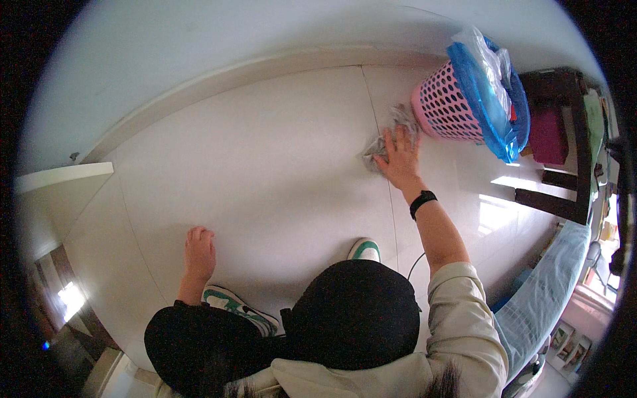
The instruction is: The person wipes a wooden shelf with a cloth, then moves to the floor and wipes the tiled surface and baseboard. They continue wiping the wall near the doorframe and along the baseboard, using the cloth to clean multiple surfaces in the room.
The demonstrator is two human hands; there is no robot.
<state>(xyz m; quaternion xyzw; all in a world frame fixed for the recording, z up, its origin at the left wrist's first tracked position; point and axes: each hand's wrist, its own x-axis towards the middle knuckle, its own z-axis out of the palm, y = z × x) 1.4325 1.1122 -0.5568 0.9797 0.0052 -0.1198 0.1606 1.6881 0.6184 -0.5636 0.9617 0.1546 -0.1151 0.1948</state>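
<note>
My right hand point(401, 161) lies with spread fingers on a crumpled grey cloth point(374, 150), pressing it against the pale tiled floor point(259, 144). Part of the cloth shows beyond the fingertips, close to the base of a pink perforated plastic basket point(444, 103). A blue plastic bag point(468, 84) lines the basket and folds over its rim, with clear plastic inside. Over by my left knee, my left hand point(200, 254) holds nothing; its fingers are loosely bent and the thumb stands a little apart.
A pale wall point(239, 30) with a baseboard point(209, 82) runs along the far side. Dark wooden furniture point(552, 199) stands at the right, near something under a translucent bluish cover point(545, 283). A white panel edge point(69, 175) juts in at left. My green-and-white shoes point(234, 306) are below.
</note>
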